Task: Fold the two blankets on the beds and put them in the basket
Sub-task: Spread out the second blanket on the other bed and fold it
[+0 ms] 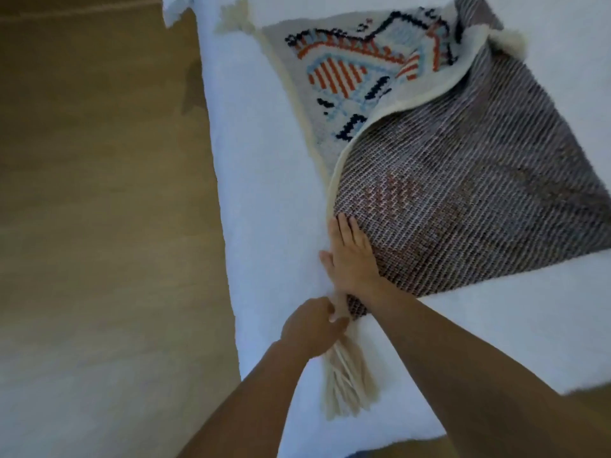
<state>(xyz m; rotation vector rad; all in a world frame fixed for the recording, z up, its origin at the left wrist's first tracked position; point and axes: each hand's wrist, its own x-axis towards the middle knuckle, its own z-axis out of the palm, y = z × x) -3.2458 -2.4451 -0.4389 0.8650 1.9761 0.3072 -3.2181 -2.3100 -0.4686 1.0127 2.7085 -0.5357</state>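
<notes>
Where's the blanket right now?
In the head view, the blanket lies half-folded on the white bed, right of the floor; the right hand presses its near corner, the left hand pinches the edge above a cream tassel.

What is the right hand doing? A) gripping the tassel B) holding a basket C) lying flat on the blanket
C: the right hand lies flat, fingers straight, on the folded-over grey underside of the blanket; the left hand pinches its corner by the tassel.

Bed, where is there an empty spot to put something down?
Free: the white strip of bed between the blanket and the floor-side edge; the white patch on the blanket's near side. Crowded: the near corner, where right hand presses, left hand pinches, tassel lies.
</notes>
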